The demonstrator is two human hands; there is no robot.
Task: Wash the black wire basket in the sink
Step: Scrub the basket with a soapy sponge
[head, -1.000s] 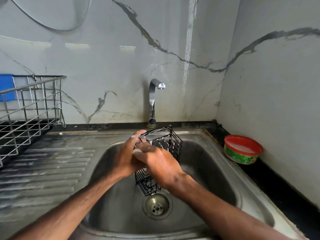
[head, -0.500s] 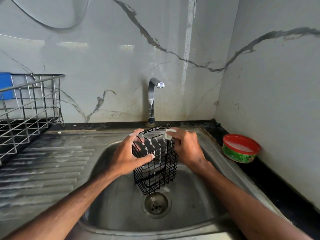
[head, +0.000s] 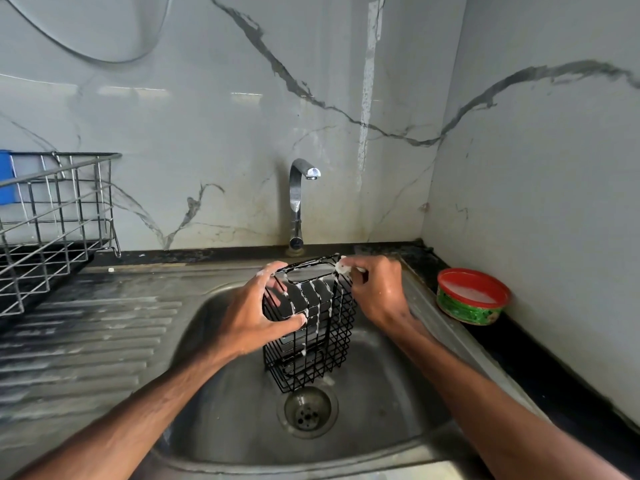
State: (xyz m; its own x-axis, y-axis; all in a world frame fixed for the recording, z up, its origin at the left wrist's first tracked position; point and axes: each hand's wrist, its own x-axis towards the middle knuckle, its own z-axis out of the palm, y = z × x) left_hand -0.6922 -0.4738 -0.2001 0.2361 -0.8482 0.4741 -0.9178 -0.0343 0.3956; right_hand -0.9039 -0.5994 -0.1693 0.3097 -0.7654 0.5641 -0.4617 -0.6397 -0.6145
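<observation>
**Op:** Risks from here?

**Eng:** Left to right. Your left hand grips the black wire basket at its left top edge. Fingers are curled over the rim, thumb on the front wires. There are suds on both skin and wire. Likely failure: the grip slips and the basket twists or drops.

**Op:** Where would it land?

**Eng:** It's upright inside the sink, right above the drain. I can't tell if its bottom touches the steel. A drop would probably mean noise and splash, not damage. The tap shows no water running, so the foam won't clear until you rinse.

**Op:** Right side?

**Eng:** Your right hand pinches a white soapy scrap against the back right corner of the rim. It's a small piece in wet fingers, so it could pop out and slide toward the drain. Push hard there and the corner wires could nick you.

**Op:** Count?

**Eng:**
- One blue item, cut off by the frame edge.
- One chrome dish rack.
- One ribbed drainboard.
- Two hands.
- One basket.
- One tap.
- One drain.
- One scrap.
- One red-rimmed green tub, on the counter well apart from your right hand.
</observation>
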